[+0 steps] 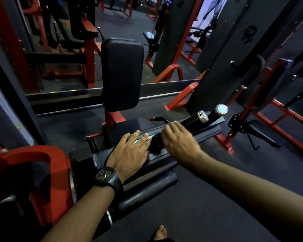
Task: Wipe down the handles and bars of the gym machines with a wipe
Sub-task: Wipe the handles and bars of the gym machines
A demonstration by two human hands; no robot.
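— Gym floor of dark rubber matting (199, 198), with red-and-black steel machines standing all round. Which unit is in hand?

— The red-framed seated machine with a tall black padded backrest (122, 74). Its long black padded arm (210, 132) runs across in front of the person, and both hands are on it.

— Left hand (129, 154)?

— It lies flat with the fingers straight and slightly spread, pressing down on the arm. A small pale sliver (138, 141) shows between the fingertips. It is probably the wipe, but too little shows to be sure. The flat palm would spread the pressure for a wiping pass.

— Right hand (178, 142)?

— Fingers curl over the arm's far edge just beside the left hand, apparently to steady it. The hand is blurred.

— Still to do?

— The two black handles with chrome end caps (221, 109) lie beyond the hands, untouched.
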